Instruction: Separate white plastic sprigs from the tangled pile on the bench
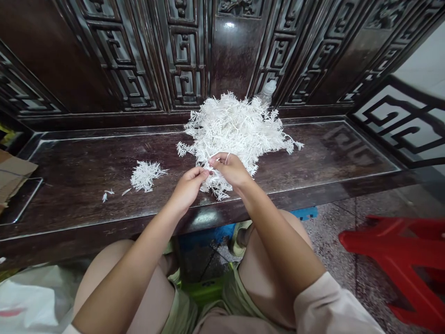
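A large heap of white, feathery artificial sprigs point(236, 125) lies on the dark wooden bench seat. At the heap's front edge, my left hand point(191, 185) pinches a white sprig point(210, 168) between thumb and fingers. Close beside it, my right hand point(231, 169) has its fingers closed on the same white piece, with a thin stem showing above them. The fingertips nearly meet, so the exact grip is partly hidden. Left of my hands is a small pile of white sprig tips point(148, 176), with a few loose bits point(106, 195) near it.
A clear bottle with a white cap point(269, 90) stands behind the heap, against the carved wooden backrest point(236, 55). Cardboard point(15, 174) and a metal wire frame point(29, 199) are at far left. A red plastic stool point(396, 250) is on the floor at right; a white bag point(31, 297) is lower left.
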{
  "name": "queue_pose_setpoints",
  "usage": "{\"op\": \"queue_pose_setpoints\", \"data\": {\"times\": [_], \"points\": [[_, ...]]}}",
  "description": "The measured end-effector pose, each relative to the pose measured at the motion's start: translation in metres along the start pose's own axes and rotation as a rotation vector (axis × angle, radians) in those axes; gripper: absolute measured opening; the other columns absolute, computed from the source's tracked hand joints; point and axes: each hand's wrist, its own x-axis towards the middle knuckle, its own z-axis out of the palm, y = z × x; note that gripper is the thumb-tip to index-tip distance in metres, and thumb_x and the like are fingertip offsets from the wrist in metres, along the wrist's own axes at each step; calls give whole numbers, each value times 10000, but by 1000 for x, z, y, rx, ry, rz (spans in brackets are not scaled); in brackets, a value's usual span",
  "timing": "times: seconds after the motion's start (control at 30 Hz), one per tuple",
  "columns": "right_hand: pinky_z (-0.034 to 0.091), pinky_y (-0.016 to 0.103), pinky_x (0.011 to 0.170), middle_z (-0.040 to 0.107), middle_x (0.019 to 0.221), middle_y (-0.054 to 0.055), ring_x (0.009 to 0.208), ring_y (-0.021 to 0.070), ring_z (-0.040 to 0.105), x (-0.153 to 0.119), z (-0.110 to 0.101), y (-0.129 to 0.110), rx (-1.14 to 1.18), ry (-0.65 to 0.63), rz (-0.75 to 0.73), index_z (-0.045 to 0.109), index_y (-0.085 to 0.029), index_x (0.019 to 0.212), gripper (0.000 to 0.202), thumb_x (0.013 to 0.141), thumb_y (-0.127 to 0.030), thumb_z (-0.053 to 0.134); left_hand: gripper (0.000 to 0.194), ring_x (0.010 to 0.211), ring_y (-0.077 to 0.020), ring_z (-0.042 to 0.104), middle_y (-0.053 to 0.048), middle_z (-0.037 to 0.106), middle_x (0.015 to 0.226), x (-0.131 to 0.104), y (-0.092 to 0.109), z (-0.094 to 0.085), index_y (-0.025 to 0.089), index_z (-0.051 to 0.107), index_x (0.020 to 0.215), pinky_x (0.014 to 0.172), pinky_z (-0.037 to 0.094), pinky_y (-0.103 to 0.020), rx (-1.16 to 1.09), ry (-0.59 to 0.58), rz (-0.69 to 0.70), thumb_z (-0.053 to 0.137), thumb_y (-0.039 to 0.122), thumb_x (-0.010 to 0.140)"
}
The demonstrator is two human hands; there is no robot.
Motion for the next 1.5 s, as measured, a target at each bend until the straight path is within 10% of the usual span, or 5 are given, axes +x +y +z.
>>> {"op": "queue_pose_setpoints", "data": {"times": [0.47,0.67,0.97,1.27,1.5], "points": [[288,258,522,447,529,-21,495,101,353,4,21,16,-324,244,-120,546,-178,646,131,700,-292,510,206,520,-90,274,35,316,529,-8,-11,19,164,422,540,505,219,-219,-47,265,132,482,206,733],[286,260,522,465,574,-12,503,96,377,21,-12,8,-254,527,-30,528,-164,732,125,724,-286,504,217,534,-99,299,26,309,546,-33,7,23,172,399,546,514,247,-232,-89,259,210,479,211,744],[315,250,574,551,677,-17,577,79,413,-2,5,-4,60,-17,67,604,-190,740,229,634,-390,637,142,467,-93,434,-25,482,549,6,5,-5,140,445,573,451,326,-211,-617,287,-358,392,124,703],[340,242,646,579,711,-24,656,81,456,-5,5,-10,147,-61,142,618,-186,707,152,628,-307,663,142,452,-115,450,-38,519,614,4,0,1,126,513,651,423,346,-242,-652,264,-428,404,197,708],[333,236,562,545,606,-39,562,76,458,2,0,-6,258,23,124,593,-179,666,147,631,-312,644,164,467,-74,362,12,446,572,2,-4,8,148,503,661,448,262,-204,-368,126,-166,498,295,733]]}}
